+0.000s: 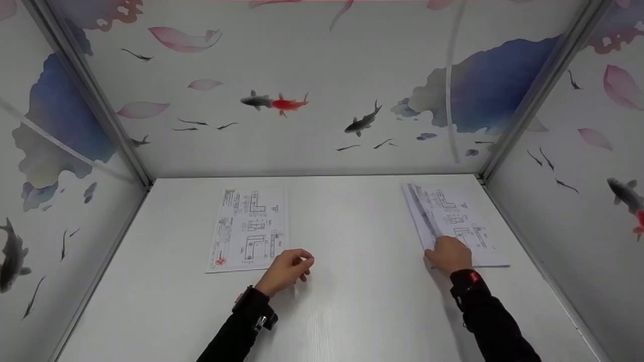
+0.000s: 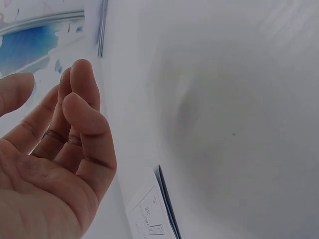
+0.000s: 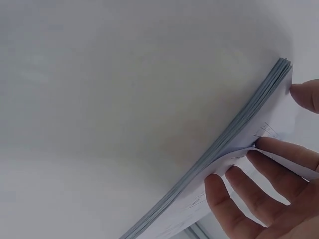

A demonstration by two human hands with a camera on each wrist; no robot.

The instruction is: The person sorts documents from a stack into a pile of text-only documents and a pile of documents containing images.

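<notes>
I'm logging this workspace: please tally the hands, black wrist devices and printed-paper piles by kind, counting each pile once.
Hands: 2 (left hand, right hand)
Black wrist devices: 2 (left wrist device, right wrist device)
Printed-paper piles: 2 (left pile, right pile)
Total: 6

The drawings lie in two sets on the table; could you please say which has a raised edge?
The right-hand set: its left edge curls up at the right hand, whereas the left-hand set lies flat.
</notes>
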